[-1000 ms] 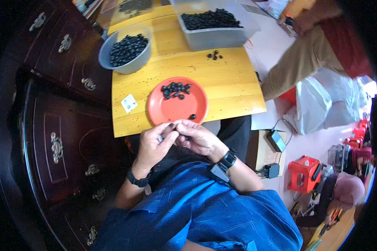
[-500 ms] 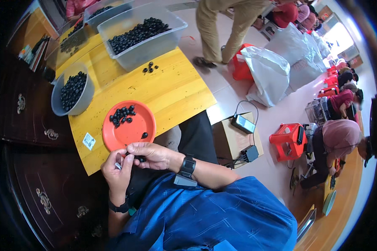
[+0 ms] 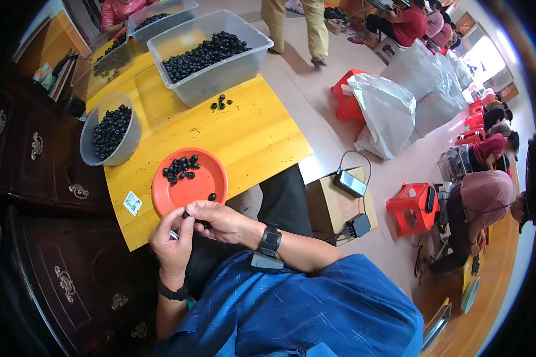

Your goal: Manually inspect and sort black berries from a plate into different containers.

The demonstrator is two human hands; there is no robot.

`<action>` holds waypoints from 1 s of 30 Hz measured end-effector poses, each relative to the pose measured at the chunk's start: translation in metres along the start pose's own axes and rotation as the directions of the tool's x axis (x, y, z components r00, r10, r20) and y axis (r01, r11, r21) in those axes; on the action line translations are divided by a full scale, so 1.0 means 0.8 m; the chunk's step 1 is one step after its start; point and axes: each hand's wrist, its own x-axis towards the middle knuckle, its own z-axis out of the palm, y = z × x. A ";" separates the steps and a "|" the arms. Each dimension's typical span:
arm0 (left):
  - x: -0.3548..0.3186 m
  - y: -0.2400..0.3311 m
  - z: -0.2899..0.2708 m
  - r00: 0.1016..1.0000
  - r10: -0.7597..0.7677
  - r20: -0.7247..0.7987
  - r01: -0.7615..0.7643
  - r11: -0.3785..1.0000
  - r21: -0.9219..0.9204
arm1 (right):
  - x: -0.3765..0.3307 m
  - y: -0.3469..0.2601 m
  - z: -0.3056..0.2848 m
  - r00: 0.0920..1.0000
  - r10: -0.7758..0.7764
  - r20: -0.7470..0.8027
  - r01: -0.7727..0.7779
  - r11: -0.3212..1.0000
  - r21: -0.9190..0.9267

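Observation:
At the near rim of an orange-red plate (image 3: 190,193), my two hands meet with their fingertips pinched together. My left hand (image 3: 171,241) is closed around a small silvery tool (image 3: 173,235), most of it hidden by the fingers. My right hand (image 3: 220,221) pinches a small black round piece (image 3: 186,215) against the left fingertips, and more dark pieces show under its curled fingers. A cluster of black bead-like pieces (image 3: 181,168) lies on the far part of the plate. One single piece (image 3: 212,196) sits apart near its right side.
On the yellow table (image 3: 250,137) stand a round clear tub (image 3: 134,140) and a rectangular clear bin (image 3: 220,77) of black pieces. Several loose pieces (image 3: 221,102) lie beside the bin. A cardboard box (image 3: 321,208) with a device and cable stands right. Other people sit farther off.
The view has shifted slightly, moving the table and plate right and down in it. My hands stay pinched together at the plate's rim. A walking person has moved farther away.

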 end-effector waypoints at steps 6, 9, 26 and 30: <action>-0.004 -0.008 -0.002 0.998 -0.063 -0.009 0.062 0.995 -0.079 | -0.002 -0.002 0.005 0.998 0.062 -0.028 -0.063 0.997 -0.043; -0.014 -0.023 -0.001 0.995 -0.099 -0.010 0.097 0.989 -0.110 | -0.002 0.003 -0.004 0.995 0.100 -0.008 -0.099 0.992 0.071; 0.016 -0.004 -0.040 0.966 -0.206 0.157 0.212 0.977 -0.022 | 0.002 -0.021 -0.003 0.996 0.060 -0.066 -0.046 0.980 0.194; 0.021 -0.013 -0.042 0.959 -0.180 0.219 0.185 0.983 -0.005 | 0.002 -0.021 -0.002 0.997 0.055 -0.051 -0.045 0.983 0.177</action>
